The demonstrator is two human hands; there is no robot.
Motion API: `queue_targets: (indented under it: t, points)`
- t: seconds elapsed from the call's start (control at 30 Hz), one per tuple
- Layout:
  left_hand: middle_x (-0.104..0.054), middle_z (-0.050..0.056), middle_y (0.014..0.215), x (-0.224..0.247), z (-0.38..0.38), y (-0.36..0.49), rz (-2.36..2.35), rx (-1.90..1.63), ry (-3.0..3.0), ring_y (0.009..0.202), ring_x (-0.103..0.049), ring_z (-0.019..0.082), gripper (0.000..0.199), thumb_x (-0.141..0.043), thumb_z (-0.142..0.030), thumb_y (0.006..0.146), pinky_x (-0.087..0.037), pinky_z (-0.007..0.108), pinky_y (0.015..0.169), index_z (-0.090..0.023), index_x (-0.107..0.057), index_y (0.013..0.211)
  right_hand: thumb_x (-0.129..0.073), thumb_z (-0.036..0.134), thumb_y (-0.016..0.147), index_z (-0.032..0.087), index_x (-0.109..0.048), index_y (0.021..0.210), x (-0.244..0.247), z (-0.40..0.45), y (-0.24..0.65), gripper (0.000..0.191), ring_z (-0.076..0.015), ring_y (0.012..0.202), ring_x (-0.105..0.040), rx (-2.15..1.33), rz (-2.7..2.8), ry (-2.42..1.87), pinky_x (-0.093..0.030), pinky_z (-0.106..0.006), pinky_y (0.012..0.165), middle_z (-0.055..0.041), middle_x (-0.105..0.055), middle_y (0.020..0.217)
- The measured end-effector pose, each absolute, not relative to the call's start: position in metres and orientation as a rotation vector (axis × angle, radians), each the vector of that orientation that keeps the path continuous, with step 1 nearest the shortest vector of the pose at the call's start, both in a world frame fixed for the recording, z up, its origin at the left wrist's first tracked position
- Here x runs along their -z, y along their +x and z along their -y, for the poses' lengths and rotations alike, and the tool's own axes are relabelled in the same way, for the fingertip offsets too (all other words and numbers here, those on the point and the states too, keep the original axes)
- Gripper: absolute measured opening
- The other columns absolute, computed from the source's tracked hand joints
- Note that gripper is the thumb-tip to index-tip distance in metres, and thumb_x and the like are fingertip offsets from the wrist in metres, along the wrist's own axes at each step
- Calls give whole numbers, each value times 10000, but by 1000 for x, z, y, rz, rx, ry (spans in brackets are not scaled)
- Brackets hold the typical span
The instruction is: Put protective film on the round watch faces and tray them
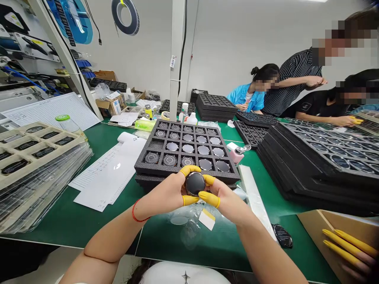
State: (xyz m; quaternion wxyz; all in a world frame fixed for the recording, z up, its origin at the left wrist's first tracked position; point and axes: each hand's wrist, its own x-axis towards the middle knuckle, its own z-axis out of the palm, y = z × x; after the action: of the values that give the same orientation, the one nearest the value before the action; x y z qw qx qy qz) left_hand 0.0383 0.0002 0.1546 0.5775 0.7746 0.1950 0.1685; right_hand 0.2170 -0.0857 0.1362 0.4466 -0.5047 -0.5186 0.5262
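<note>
Both my hands hold a round smartwatch case [195, 184] with a black face and shiny rim, face up. My left hand [173, 189] grips its left side, and my right hand [222, 194] pinches it from the right. Yellow finger cots cover fingertips on both hands. Just beyond, a black foam tray [142, 167] holds rows of similar round cases, some with pale faces, others with ringed ones. It rests on another foam layer. Under my hands lie clear film pieces [189, 223] and a white-and-yellow card [207, 219].
Stacked foam trays [278, 169] stand right, near a cardboard box [314, 228] and another person's yellow-tipped hand [349, 246]. Plastic trays with black labels [32, 154] are stacked left, beside paper sheets [103, 177]. A pink pump bottle [237, 155] stands behind. Several people work at the back right.
</note>
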Motion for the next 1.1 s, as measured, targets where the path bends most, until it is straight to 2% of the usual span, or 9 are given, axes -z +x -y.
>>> queue_targets:
  t: [0.2, 0.3, 0.43, 0.5, 0.63, 0.87, 1.0, 1.1]
  points:
    - [-688, 44, 957, -156, 2, 39, -564, -350, 1937, 795, -674, 209, 501, -651, -270, 796, -529, 293, 665, -198, -463, 1254, -684, 333, 804, 217, -590, 1026, -125, 80, 212, 267, -189, 939, -555, -1272, 1287, -1300, -460, -399, 924, -29, -604, 998]
    - [-693, 41, 919, -158, 2, 39, -596, -336, 1972, 751, -664, 199, 510, -640, -250, 789, -510, 277, 634, -181, -469, 1264, -706, 321, 782, 209, -598, 992, -124, 78, 211, 262, -191, 921, -565, -1260, 1268, -1334, -464, -402, 914, -25, -612, 964]
    - [-695, 40, 967, -159, 4, 41, -544, -383, 1932, 796, -669, 201, 555, -649, -229, 779, -527, 278, 670, -203, -454, 1298, -733, 370, 755, 225, -623, 1063, -129, 77, 205, 358, -206, 972, -585, -1294, 1155, -1243, -462, -373, 903, -35, -657, 1024]
    - [-695, 39, 980, -158, 6, 43, -518, -408, 1898, 804, -669, 196, 547, -654, -233, 780, -538, 285, 703, -209, -463, 1292, -711, 394, 763, 234, -649, 1058, -132, 78, 201, 340, -203, 986, -593, -1299, 1040, -1133, -450, -353, 915, -31, -678, 1033]
    - [-696, 49, 1003, -154, 10, 46, -552, -433, 1867, 806, -678, 201, 566, -664, -244, 776, -551, 307, 740, -209, -459, 1302, -707, 421, 738, 223, -712, 932, -136, 77, 194, 277, -200, 913, -599, -1284, 846, -1062, -444, -328, 876, -29, -708, 917]
    - [-705, 56, 973, -150, 15, 45, -566, -472, 1931, 893, -681, 257, 514, -656, -242, 784, -532, 320, 801, -217, -510, 1277, -732, 501, 709, 200, -719, 785, -130, 73, 193, 311, -163, 720, -560, -1227, 811, -1048, -449, -294, 725, -14, -682, 741]
    - [-712, 59, 891, -150, 15, 42, -549, -440, 1933, 827, -681, 243, 444, -643, -263, 795, -535, 316, 753, -191, -565, 1226, -689, 470, 781, 197, -728, 877, -134, 76, 206, 292, -184, 806, -612, -1272, 1037, -1087, -479, -325, 808, -30, -703, 813]
    - [-721, 68, 853, -160, 7, 28, -512, -377, 1925, 779, -679, 230, 354, -661, -288, 782, -540, 308, 717, -172, -641, 1116, -714, 455, 761, 214, -698, 999, -155, 66, 219, 339, -197, 852, -634, -1230, 1195, -1182, -501, -343, 819, -42, -707, 902]
